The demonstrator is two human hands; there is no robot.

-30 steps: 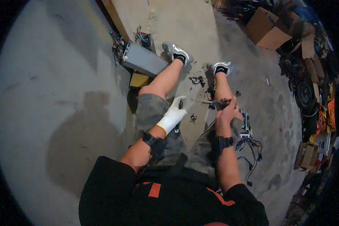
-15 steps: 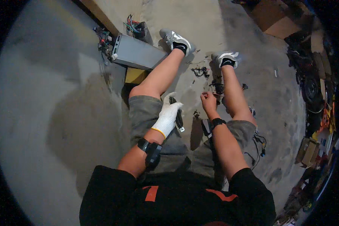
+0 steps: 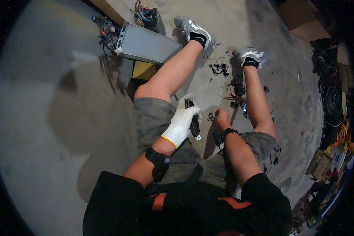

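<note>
My left hand (image 3: 182, 119) wears a white knitted glove with a yellow cuff. Its fingers are wrapped round a long, narrow black piece (image 3: 195, 124) with a pale tab at its near end; I cannot make out what kind of thing it is. My bare right hand (image 3: 223, 119) points down between my legs, low over the floor, its fingers hidden from view. Just left of it lies a cluster of small dark bits (image 3: 212, 117). Black parts with wires (image 3: 236, 89) lie beyond that hand, beside my right leg.
A grey metal case (image 3: 150, 46) rests by my left leg, over a yellow block (image 3: 143, 70). A wire bundle (image 3: 106, 35) spills from its left end. Black connectors (image 3: 219, 69) lie between my feet. Cartons (image 3: 320, 164) and clutter line the right side.
My right hand has come back toward me and down beside the small dark bits. My left hand still holds the black piece. The whole view has shifted slightly.
</note>
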